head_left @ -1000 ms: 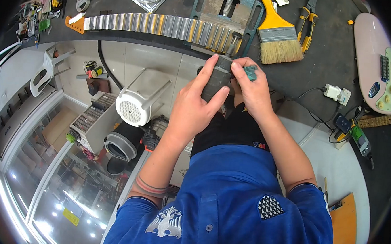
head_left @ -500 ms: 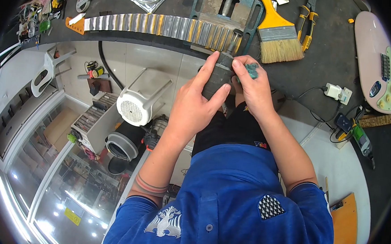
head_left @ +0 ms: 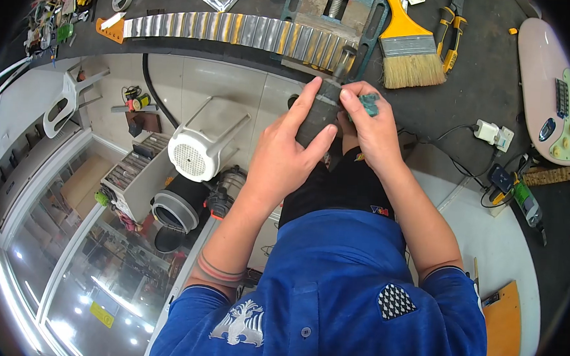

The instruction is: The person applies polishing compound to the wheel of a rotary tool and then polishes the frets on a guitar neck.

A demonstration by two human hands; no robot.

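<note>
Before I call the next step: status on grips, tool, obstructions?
Left grip on tool; right grip at its collar, holding teal wad. Tip overlaps neck in view, contact unclear. Brush right of tip, apart.

Pale tiled floor spread below dark tabletop, black hose curving across it. White stool with perforated round seat sat there. Near it I saw packed white rack beside black-and-grey drum. White-framed glass panels lined that side, yellow label on one, lights glinting across them. Orange-brown board showed opposite, beside pale panel.
</note>
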